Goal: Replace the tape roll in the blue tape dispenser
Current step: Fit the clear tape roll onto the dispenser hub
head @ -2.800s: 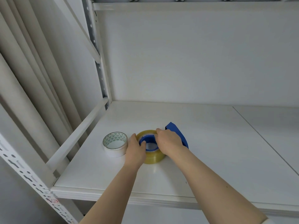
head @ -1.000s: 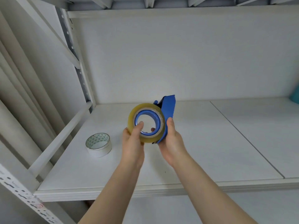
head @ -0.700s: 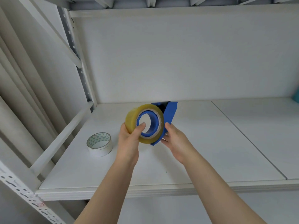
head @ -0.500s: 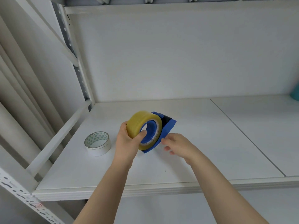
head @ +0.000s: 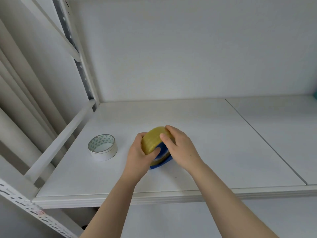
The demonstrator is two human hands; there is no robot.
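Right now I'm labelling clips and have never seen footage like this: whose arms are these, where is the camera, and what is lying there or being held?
No machine here: these are a person's bare arms, filmed by a wide-angle camera worn on their head, looking down at a white shelf. The left hand and right hand both grip a yellowish tape roll seated on the blue tape dispenser, whose lower edge is down at the shelf. A white tape roll lies flat to the left, untouched.
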